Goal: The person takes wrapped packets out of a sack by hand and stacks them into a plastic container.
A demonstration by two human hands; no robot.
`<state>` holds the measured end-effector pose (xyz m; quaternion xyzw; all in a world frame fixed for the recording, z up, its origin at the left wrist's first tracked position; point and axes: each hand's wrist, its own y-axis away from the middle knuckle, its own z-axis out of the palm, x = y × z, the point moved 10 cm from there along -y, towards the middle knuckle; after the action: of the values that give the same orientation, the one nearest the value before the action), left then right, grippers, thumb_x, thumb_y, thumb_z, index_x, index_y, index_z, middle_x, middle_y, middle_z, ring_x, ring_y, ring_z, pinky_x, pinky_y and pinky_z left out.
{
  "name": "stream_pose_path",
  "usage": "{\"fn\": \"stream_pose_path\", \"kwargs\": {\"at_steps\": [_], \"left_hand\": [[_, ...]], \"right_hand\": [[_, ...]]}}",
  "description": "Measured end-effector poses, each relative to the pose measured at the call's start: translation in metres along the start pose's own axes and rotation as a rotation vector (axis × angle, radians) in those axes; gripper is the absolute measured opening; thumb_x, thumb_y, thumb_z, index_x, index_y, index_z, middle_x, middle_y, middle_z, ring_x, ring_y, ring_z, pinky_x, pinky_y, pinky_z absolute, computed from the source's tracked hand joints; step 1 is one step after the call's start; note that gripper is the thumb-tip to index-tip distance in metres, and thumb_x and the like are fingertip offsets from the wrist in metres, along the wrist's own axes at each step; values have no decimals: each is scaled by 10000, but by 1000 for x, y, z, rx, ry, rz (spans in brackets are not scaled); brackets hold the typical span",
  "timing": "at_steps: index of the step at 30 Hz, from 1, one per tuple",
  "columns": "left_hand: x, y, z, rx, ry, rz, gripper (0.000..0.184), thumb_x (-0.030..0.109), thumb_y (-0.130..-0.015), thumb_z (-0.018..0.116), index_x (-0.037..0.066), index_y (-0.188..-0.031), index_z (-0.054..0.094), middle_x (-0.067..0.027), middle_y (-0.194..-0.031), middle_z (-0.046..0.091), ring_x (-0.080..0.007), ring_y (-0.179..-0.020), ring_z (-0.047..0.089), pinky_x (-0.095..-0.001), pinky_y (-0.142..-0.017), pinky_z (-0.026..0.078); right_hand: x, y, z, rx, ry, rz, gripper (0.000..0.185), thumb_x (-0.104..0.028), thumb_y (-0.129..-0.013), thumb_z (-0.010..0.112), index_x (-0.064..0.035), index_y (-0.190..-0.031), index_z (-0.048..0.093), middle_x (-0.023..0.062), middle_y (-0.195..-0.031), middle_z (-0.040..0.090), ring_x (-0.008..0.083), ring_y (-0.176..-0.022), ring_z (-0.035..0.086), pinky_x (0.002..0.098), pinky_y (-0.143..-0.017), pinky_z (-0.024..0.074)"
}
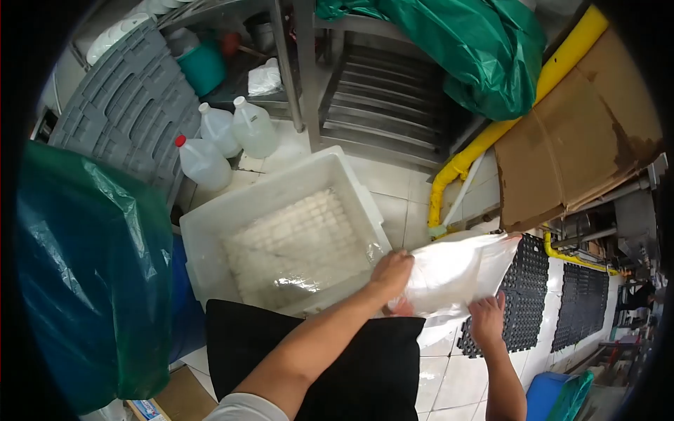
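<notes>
A white plastic sack point(453, 274) is stretched between my two hands, beside the right rim of a large tub. My left hand point(393, 274) is closed on the sack's left edge, close to the tub's corner. Gripping the lower right edge is my right hand point(486, 319). What the sack contains, if anything, is hidden. The whitish plastic tub point(203, 242) stands on the floor in front of me. Inside it, pale blocks point(302, 235) lie in a grid pattern, with a shiny wet surface over the near part.
Several plastic jugs point(256, 130) stand behind the tub. A green bag-covered bin point(91, 274) is at the left. Yellow pipe point(449, 175) and brown cardboard point(576, 133) are at the right, with black floor mats point(523, 295) below. A steel rack point(386, 105) stands at the back.
</notes>
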<state>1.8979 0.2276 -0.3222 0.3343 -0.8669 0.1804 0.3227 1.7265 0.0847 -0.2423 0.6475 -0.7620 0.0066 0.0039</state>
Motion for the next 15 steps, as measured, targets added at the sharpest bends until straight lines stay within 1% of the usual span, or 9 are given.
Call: {"fn": "stream_pose_path", "kwargs": {"at_steps": [2, 4, 7, 9, 10, 12, 13, 14, 15], "left_hand": [[-16, -13, -1, -153, -59, -97, 193, 54, -831, 510, -15, -951, 645, -200, -1057, 625, -355, -973, 629, -427, -877, 515], [-9, -16, -15, -112, -55, -88, 186, 30, -813, 518, -24, -946, 638, -194, -1006, 634, -352, -948, 639, -417, -842, 529], [0, -14, -30, -118, -85, -53, 192, 17, -804, 529, -7, -958, 641, -195, -1040, 613, -350, -945, 635, -426, -848, 525], [0, -6, -34, -243, -112, -136, 218, 66, -805, 568, 18, -1000, 654, -188, -1112, 586, -354, -1008, 598, -443, -870, 505], [10, -4, -43, -234, -117, -126, 218, 66, -805, 568, 18, -1000, 654, -188, -1112, 586, -354, -1008, 598, -443, -870, 505], [32, 8, -51, -328, -222, -55, 252, 158, -800, 619, 45, -1020, 672, -178, -1171, 561, -358, -1082, 538, -446, -911, 467], [42, 15, -52, -336, -204, -43, 285, 240, -787, 651, 54, -998, 689, -170, -1144, 568, -352, -1117, 494, -454, -909, 439], [46, 22, -51, -329, -205, -51, 285, 240, -787, 651, 54, -998, 689, -170, -1144, 568, -352, -1117, 494, -454, -909, 439], [52, 35, -40, -415, -242, -31, 301, 280, -783, 656, 80, -1006, 688, -151, -1133, 575, -349, -1117, 497, -476, -914, 430]], "right_hand": [[24, 51, -3, -20, -1, 38, 93, -78, -754, 558, -105, -783, 642, 77, -781, 599, 272, -914, 571, 622, -1063, 252], [30, 73, -15, -66, 17, 61, 92, -88, -770, 547, -102, -781, 637, 72, -788, 599, 272, -938, 571, 627, -1064, 249], [23, 72, -27, -116, 23, 49, 93, -103, -784, 541, -104, -778, 634, 65, -794, 599, 269, -967, 570, 627, -1064, 251], [21, 66, -15, -222, 63, -1, 82, -115, -765, 566, -114, -782, 646, 72, -828, 628, 273, -962, 584, 605, -1068, 262], [23, 62, -11, -209, 67, 3, 82, -115, -765, 566, -114, -782, 646, 72, -828, 628, 273, -962, 584, 605, -1068, 262], [34, 60, 17, -419, 84, 84, 119, -115, -747, 576, -124, -826, 666, 89, -858, 655, 287, -939, 603, 595, -1042, 289], [28, 48, 10, -425, -52, 86, 176, -104, -747, 570, -123, -887, 675, 104, -856, 666, 310, -915, 617, 571, -996, 333], [22, 34, 9, -424, -51, 76, 176, -104, -747, 570, -123, -887, 675, 104, -856, 666, 310, -915, 617, 571, -996, 333], [14, 16, -1, -332, -111, 78, 195, -105, -759, 564, -121, -918, 676, 105, -857, 667, 313, -912, 619, 545, -954, 370]]}}
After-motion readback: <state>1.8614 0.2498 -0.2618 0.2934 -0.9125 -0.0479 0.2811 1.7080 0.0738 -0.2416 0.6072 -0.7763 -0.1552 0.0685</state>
